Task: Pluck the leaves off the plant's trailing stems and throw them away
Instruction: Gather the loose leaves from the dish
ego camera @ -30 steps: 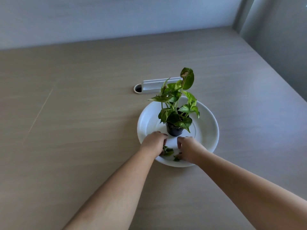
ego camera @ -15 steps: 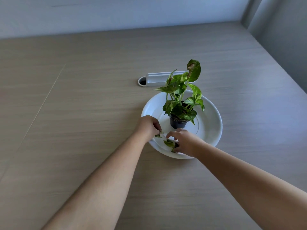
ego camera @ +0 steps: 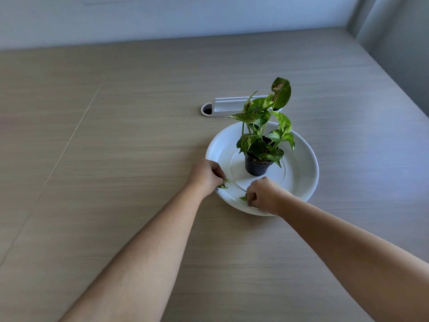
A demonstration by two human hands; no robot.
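Right of centre frame: potted plant (ego camera: 263, 133) upright in white dish (ego camera: 304, 168); left hand (ego camera: 205, 176) pinches leaf scraps (ego camera: 224, 183) at dish's near-left rim; right hand (ego camera: 263, 194), fingers curled, apparently grips another leaf (ego camera: 243, 198).

office desk (ego camera: 116, 159) with cable port (ego camera: 207, 110)

Potted plant (ego camera: 263, 133) standing in the saucer (ego camera: 301, 173), slightly behind its middle, on the table (ego camera: 116, 159). Behind the saucer and to its left, a cable grommet (ego camera: 232, 106) set in the tabletop. At the saucer's near-left rim, the left hand (ego camera: 205, 176), leaf bits (ego camera: 224, 183) at its fingertips. Over the near rim, to the right of that, the right hand (ego camera: 264, 194), a leaf scrap (ego camera: 243, 198) just left of it. Wall (ego camera: 162, 17) behind the table.
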